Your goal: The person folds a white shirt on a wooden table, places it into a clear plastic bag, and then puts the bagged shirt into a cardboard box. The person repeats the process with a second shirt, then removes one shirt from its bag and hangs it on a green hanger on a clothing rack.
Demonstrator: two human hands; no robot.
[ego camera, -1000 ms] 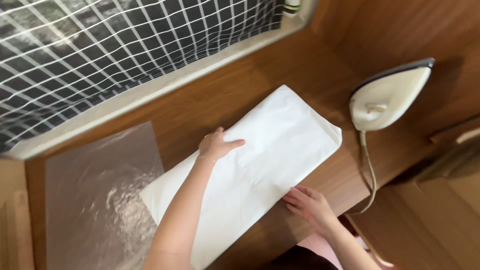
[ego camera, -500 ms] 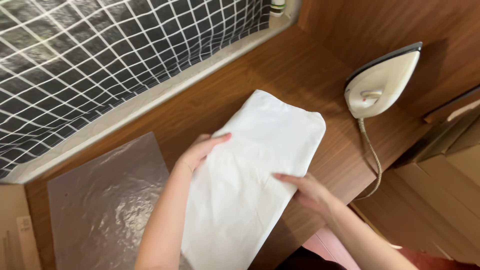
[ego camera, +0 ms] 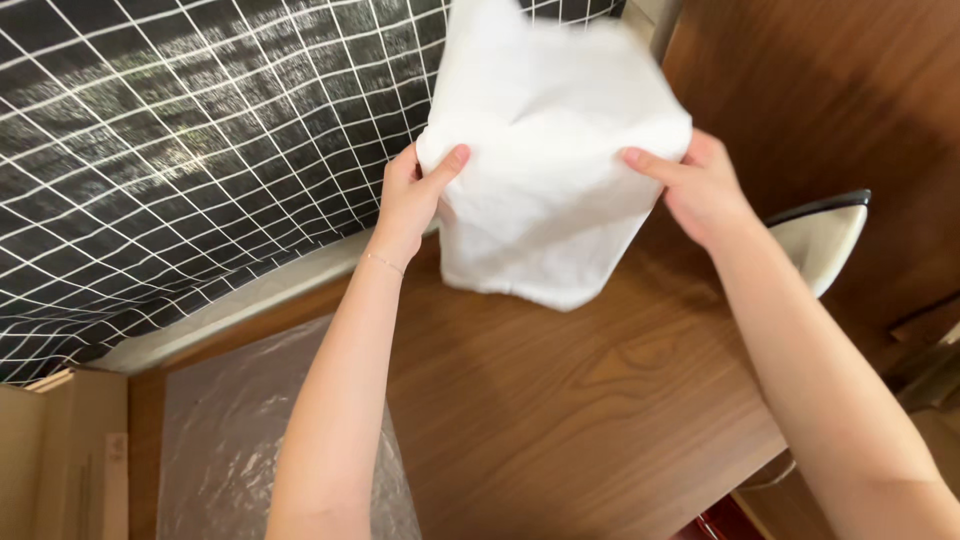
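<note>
White folded cloth (ego camera: 550,150) held up; hanging limp.

The white cloth (ego camera: 555,150) looks soft and matt, with gentle folds and no shine. The left hand (ego camera: 412,195) and the right hand (ego camera: 700,190) pinch it at its sides. The table (ego camera: 580,420) is brown wood, smooth, with dark wavy grain lines and a soft glow. The clear plastic sheet (ego camera: 250,440) on it is thin, crinkly and shiny. The iron (ego camera: 820,240) looks like smooth white plastic with a dark edge. The black cloth (ego camera: 180,150) with white lines looks matt. The box (ego camera: 70,460) is dull brown cardboard.
</note>
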